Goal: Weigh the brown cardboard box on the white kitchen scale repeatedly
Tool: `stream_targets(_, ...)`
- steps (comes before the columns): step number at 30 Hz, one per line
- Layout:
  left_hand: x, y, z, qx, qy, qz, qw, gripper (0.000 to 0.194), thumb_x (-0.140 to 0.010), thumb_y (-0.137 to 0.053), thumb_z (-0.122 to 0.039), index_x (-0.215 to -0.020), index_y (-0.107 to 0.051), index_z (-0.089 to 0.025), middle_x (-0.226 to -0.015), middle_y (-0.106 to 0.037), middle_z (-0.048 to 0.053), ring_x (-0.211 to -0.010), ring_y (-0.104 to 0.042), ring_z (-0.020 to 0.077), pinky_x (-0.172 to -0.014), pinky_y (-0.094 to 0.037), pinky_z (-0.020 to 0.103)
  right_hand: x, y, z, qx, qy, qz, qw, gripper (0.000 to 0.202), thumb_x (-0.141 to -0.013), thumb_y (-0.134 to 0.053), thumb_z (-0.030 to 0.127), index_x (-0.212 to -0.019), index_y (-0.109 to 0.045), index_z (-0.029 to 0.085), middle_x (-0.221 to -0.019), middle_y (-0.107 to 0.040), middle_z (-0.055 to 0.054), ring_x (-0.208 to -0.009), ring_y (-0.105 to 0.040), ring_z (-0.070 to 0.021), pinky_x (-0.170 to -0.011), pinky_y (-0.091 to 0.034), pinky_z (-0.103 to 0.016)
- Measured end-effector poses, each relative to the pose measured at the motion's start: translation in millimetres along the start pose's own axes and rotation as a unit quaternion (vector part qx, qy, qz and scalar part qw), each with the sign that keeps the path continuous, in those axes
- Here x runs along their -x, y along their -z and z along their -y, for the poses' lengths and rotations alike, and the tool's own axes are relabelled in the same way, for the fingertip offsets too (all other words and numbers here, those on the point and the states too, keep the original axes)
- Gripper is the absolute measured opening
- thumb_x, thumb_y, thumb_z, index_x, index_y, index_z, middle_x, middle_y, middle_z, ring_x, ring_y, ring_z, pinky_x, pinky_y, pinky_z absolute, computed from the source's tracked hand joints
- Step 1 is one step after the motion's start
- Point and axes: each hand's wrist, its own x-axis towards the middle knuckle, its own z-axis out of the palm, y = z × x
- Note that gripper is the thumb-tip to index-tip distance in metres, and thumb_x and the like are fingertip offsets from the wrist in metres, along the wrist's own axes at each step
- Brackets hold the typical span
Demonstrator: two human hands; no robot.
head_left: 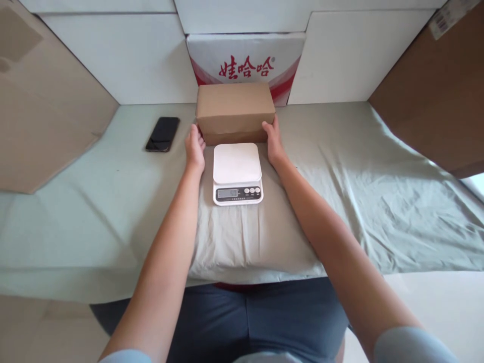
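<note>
A closed brown cardboard box (pixel 234 108) is held between my two hands, just behind the scale. My left hand (pixel 195 148) grips its left end, fingers partly hidden behind the edge. At the right end, my right hand (pixel 274 140) has its thumb on the front face and the other fingers round the side. Right in front of the box lies a white digital kitchen scale (pixel 237 164) with a bare platform, a small display and several round buttons. Whether the box touches the cloth cannot be made out.
A black smartphone (pixel 162 134) lies to the left on the pale green cloth (pixel 325 201). White boxes (pixel 242 55), one with red lettering, line the back. Large cardboard panels stand at the left (pixel 49 101) and right (pixel 434 91).
</note>
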Motion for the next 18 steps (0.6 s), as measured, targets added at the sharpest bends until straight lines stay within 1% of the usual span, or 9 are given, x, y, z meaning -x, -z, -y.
stream_targets(2,0,-1.0,0,0.001,0.000,-0.003,1.000,0.072,-0.106,-0.050,-0.077,-0.147,-0.070,-0.021,-0.171,-0.062,0.016,-0.162,-0.057,0.0289,-0.136,-0.042,0.045,3,-3,7,-0.007,-0.015,-0.017,1.000,0.094,-0.078,-0.067,0.087,-0.153,-0.053,0.032,-0.167,-0.057,-0.007,-0.168,-0.041,-0.0345,-0.149,-0.027,-0.057)
stream_targets(5,1,-3.1,-2,0.004,0.008,-0.006,1.000,0.066,-0.108,-0.051,-0.073,-0.147,-0.070,-0.023,-0.171,-0.063,0.013,-0.163,-0.056,0.0277,-0.137,-0.041,0.045,8,-5,15,-0.011,-0.020,-0.010,1.000,0.093,-0.077,-0.066,0.087,-0.154,-0.052,0.037,-0.169,-0.058,-0.003,-0.169,-0.041,-0.0329,-0.149,-0.026,-0.056)
stream_targets(8,4,-6.6,-7,0.016,0.023,-0.013,1.000,0.056,-0.116,-0.044,-0.059,-0.149,-0.070,-0.022,-0.169,-0.065,0.009,-0.160,-0.059,0.0243,-0.137,-0.042,0.044,10,-4,16,-0.008,-0.009,-0.004,1.000,0.093,-0.081,-0.063,0.088,-0.157,-0.052,0.035,-0.172,-0.056,-0.003,-0.171,-0.041,-0.0333,-0.150,-0.026,-0.056)
stream_targets(10,6,-8.8,-11,0.022,0.026,-0.023,0.999,0.054,-0.121,-0.036,-0.047,-0.154,-0.067,-0.017,-0.168,-0.066,0.008,-0.159,-0.059,0.0213,-0.137,-0.041,0.042,9,-1,14,-0.008,-0.002,-0.003,1.000,0.094,-0.083,-0.063,0.088,-0.159,-0.051,0.034,-0.173,-0.056,-0.003,-0.172,-0.039,-0.0336,-0.150,-0.026,-0.055)
stream_targets(11,7,-9.2,-13,0.023,0.025,-0.027,0.999,0.055,-0.122,-0.033,-0.044,-0.156,-0.065,-0.015,-0.168,-0.066,0.008,-0.161,-0.057,0.0201,-0.138,-0.040,0.041,8,1,12,-0.010,-0.003,-0.004,1.000,0.095,-0.083,-0.064,0.088,-0.160,-0.050,0.034,-0.174,-0.056,-0.003,-0.173,-0.038,-0.0334,-0.151,-0.026,-0.055)
stream_targets(13,8,-7.9,-15,0.025,0.020,-0.032,0.999,0.058,-0.122,-0.031,-0.044,-0.160,-0.061,-0.013,-0.171,-0.063,0.009,-0.165,-0.052,0.0191,-0.140,-0.037,0.040,5,4,8,-0.017,-0.014,-0.016,1.000,0.099,-0.081,-0.064,0.088,-0.162,-0.048,0.034,-0.176,-0.054,-0.003,-0.176,-0.036,-0.0330,-0.150,-0.027,-0.056)
stream_targets(16,7,-1.4,-15,0.028,0.023,-0.034,0.999,0.057,-0.119,-0.038,-0.048,-0.163,-0.061,-0.021,-0.178,-0.055,0.007,-0.172,-0.042,0.0187,-0.144,-0.031,0.041,1,8,2,-0.022,-0.044,-0.037,0.998,0.103,-0.080,-0.064,0.089,-0.164,-0.045,0.034,-0.179,-0.050,-0.002,-0.179,-0.029,-0.0326,-0.149,-0.029,-0.058)
stream_targets(18,4,3.5,-13,0.025,0.023,-0.035,0.999,0.058,-0.117,-0.040,-0.052,-0.163,-0.061,-0.023,-0.181,-0.051,0.007,-0.174,-0.038,0.0196,-0.145,-0.029,0.041,1,9,2,-0.018,-0.055,-0.038,0.998,0.100,-0.083,-0.063,0.087,-0.165,-0.044,0.035,-0.180,-0.049,-0.001,-0.180,-0.027,-0.0312,-0.149,-0.030,-0.056)
